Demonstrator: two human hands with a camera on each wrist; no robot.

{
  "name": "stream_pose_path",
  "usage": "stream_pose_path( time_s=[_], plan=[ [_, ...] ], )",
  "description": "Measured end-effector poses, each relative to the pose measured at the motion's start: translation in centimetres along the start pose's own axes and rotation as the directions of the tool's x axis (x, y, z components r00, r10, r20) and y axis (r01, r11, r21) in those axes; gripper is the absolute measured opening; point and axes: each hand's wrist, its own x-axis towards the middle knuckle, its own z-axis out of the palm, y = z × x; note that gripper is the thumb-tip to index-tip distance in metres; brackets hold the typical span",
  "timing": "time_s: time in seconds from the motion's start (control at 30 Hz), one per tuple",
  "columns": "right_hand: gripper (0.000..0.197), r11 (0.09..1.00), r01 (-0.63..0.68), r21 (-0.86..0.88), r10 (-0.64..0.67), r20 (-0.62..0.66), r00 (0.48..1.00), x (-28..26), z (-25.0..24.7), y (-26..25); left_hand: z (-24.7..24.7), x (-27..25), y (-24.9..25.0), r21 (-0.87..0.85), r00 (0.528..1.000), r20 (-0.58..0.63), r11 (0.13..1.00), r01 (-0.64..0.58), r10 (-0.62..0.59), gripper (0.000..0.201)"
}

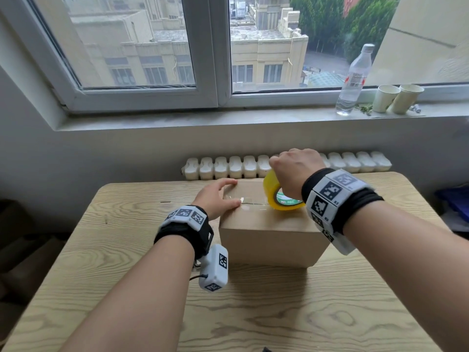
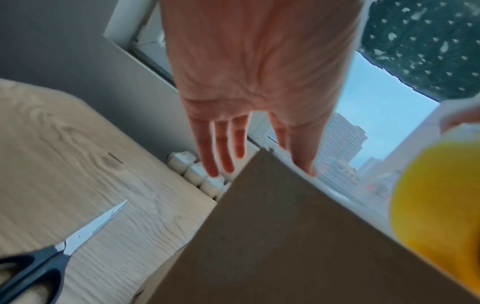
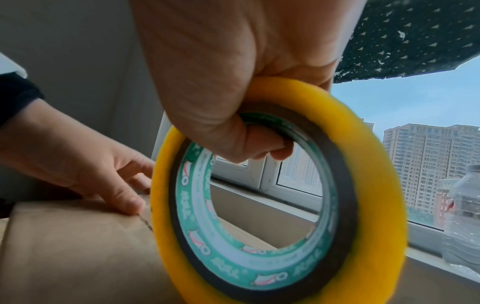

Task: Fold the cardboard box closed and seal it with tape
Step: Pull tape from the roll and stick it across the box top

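A brown cardboard box (image 1: pixel 269 240) stands on the wooden table (image 1: pixel 127 288) with its top flaps folded shut. A strip of clear tape (image 1: pixel 250 200) runs along the top seam from the left edge to the roll. My left hand (image 1: pixel 218 199) lies flat on the box's top left edge, its thumb (image 3: pixel 127 200) pressing the tape's end, fingers straight. My right hand (image 1: pixel 294 168) grips a yellow tape roll (image 1: pixel 279 196) standing on edge on the box top, thumb through its green-printed core (image 3: pixel 257 205).
Scissors (image 2: pixel 52 253) with dark handles lie on the table left of the box. A radiator (image 1: pixel 228 166) runs behind the table. On the windowsill stand a water bottle (image 1: pixel 354 80) and two paper cups (image 1: pixel 396 97).
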Motion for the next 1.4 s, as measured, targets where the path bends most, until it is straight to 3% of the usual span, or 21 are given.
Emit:
stream_pose_path(
  time_s=[0.1, 0.17, 0.33, 0.47, 0.57, 0.67, 0.77, 0.83, 0.97, 1.1, 1.2, 1.3, 1.4],
  plan=[
    [0.019, 1.000, -0.003, 0.024, 0.002, 0.018, 1.000, 0.0, 0.1, -0.3, 0.1, 0.2, 1.2, 0.202, 0.984, -0.176, 0.978, 0.045, -0.009, 0.044],
    [0.020, 0.999, -0.005, 0.050, 0.004, 0.020, 1.000, 0.0, 0.1, -0.6, 0.2, 0.2, 2.7, 0.328, 0.976, -0.211, 0.944, 0.024, 0.048, 0.032],
    [0.023, 0.997, -0.006, 0.083, 0.006, 0.006, 1.000, -0.2, 0.1, -0.7, 2.3, 0.1, 5.3, 0.345, 0.992, -0.006, 0.931, -0.120, 0.130, 0.014],
    [0.025, 0.992, 0.013, 0.124, -0.011, -0.017, 1.000, -0.2, 0.3, -0.7, 4.1, -0.3, 7.0, 0.410, 0.972, 0.042, 0.883, -0.227, 0.230, 0.018],
    [0.030, 0.975, 0.051, 0.217, -0.026, -0.117, 0.993, -0.5, 1.2, -0.1, 4.4, -0.2, 6.9, 0.371, 0.972, 0.032, 0.900, -0.227, 0.232, 0.016],
    [0.036, 0.899, -0.002, 0.437, 0.112, -0.225, 0.968, -1.4, 3.0, 1.6, 4.2, -0.1, 6.4, 0.270, 0.982, -0.002, 0.946, -0.180, 0.188, 0.023],
    [0.037, 0.659, -0.205, 0.724, 0.393, -0.099, 0.914, -2.7, 5.4, 3.6, 4.3, -0.1, 6.2, 0.194, 0.991, -0.021, 0.973, -0.125, 0.132, 0.019],
    [0.029, 0.554, -0.329, 0.765, 0.473, 0.036, 0.880, -3.3, 7.2, 4.4, 4.6, -0.2, 6.2, 0.131, 0.994, -0.037, 0.986, -0.099, 0.105, 0.009],
    [0.026, 0.623, -0.400, 0.672, 0.430, 0.133, 0.893, -3.5, 9.3, 3.9, 4.9, -0.1, 6.2, 0.141, 0.994, -0.066, 0.987, -0.072, 0.082, 0.017],
    [0.020, 0.553, -0.401, 0.730, 0.428, 0.164, 0.889, -3.3, 9.1, 3.8, 5.0, 0.0, 6.0, 0.139, 0.994, -0.088, 0.989, -0.050, 0.062, 0.026],
    [0.021, 0.546, -0.385, 0.744, 0.412, 0.161, 0.897, -3.2, 9.1, 4.3, 5.2, 0.2, 5.9, 0.129, 0.995, -0.084, 0.991, -0.045, 0.056, 0.010],
    [0.012, 0.491, -0.377, 0.785, 0.456, 0.137, 0.879, -3.5, 8.6, 4.9, 5.5, 0.4, 5.8, 0.152, 0.994, -0.105, 0.988, -0.025, 0.042, 0.023],
    [0.012, 0.487, -0.374, 0.789, 0.462, 0.130, 0.877, -4.0, 7.7, 5.7, 5.6, 0.6, 5.8, 0.144, 0.993, -0.115, 0.990, 0.005, 0.011, 0.023]
  ],
)
